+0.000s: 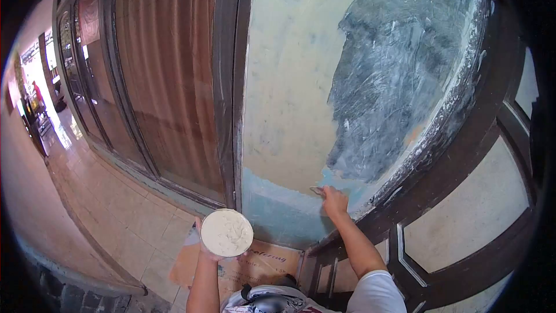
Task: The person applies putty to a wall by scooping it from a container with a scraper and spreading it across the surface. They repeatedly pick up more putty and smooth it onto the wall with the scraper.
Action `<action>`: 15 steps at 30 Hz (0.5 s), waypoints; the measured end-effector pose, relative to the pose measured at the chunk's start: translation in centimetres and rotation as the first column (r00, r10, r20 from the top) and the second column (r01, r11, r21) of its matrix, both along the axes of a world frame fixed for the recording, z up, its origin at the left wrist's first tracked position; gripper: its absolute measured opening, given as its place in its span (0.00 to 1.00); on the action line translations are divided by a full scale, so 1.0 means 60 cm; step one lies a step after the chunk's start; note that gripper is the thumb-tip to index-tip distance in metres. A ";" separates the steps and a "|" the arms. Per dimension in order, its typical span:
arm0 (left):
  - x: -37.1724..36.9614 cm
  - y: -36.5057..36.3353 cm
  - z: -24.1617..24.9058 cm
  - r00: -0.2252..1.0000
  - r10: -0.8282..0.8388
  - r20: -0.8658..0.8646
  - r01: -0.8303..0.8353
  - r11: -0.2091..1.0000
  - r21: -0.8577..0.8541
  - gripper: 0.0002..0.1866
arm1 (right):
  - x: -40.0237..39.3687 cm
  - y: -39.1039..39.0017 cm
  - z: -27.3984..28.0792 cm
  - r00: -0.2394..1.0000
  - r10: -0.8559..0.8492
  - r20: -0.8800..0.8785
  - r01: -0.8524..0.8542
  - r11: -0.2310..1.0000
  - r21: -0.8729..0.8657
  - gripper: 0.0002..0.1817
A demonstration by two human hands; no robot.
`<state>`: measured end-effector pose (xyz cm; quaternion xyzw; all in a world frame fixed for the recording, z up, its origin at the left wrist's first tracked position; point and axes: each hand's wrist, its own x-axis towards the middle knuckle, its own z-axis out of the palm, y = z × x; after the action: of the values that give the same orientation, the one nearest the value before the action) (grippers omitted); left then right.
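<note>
Wall panel (278,211) beside curtained window (168,81) | left hand (207,251), fingers curled round bowl (251,240) of paste (226,230), left of panel's foot | right hand (335,202) pinches blade (316,190) at panel's lower part | likely spreading; next stroke calls for flat pressure

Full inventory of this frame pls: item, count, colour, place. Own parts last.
wall section: 1, cream, grey and light blue patches, centre
curtain: at least 1, brown, left of the wall section
dark frame: 1, dark brown, around the curtain
panelled woodwork: 1, dark brown with pale panels, right
floor tiles: many, beige, lower left
printed sheet: 1, brown, on the floor below the wall section
distant person: 1, red clothing, far left, blurry
container: 1, pale rim, lower middle
paste: 1 batch, cream, in the container
small flat tool: 1, colour unclear, at the wall section
sleeve: 1, white, bottom right
left hand: 1, bare, holding the container
right hand: 1, bare, holding the tool
</note>
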<state>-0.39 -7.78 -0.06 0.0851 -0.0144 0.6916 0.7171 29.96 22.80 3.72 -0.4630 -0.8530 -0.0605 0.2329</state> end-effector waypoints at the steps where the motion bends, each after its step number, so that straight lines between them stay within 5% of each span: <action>1: 0.000 -0.002 -0.001 1.000 0.001 0.000 -0.001 1.000 0.000 0.63 | 0.004 0.019 0.003 0.998 -0.058 -0.029 0.058 0.998 -0.011 0.07; 4: -0.007 -0.005 -0.006 0.995 -0.086 -0.044 0.089 0.994 0.067 0.64 | -0.001 0.017 0.062 0.985 -0.145 -0.091 0.150 0.987 0.053 0.07; 6: -0.008 -0.004 -0.004 0.982 -0.086 -0.167 0.090 0.996 0.016 0.65 | 0.008 0.007 0.064 0.977 -0.025 -0.214 0.059 0.987 0.153 0.07; 12: -0.003 0.007 -0.008 0.990 -0.124 -0.069 0.131 0.986 0.104 0.65 | 0.002 0.027 0.008 0.998 -0.042 0.035 0.041 0.999 0.026 0.04; 15: -0.001 0.005 -0.009 0.993 0.009 -0.120 -0.022 0.994 -0.107 0.65 | 0.006 0.013 0.105 0.949 -0.049 -0.311 0.113 0.975 0.192 0.07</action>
<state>-0.44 -7.46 -0.60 0.0875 0.0669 0.6905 0.7149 30.33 23.57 10.04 -0.4748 -0.7762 -0.0867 0.4057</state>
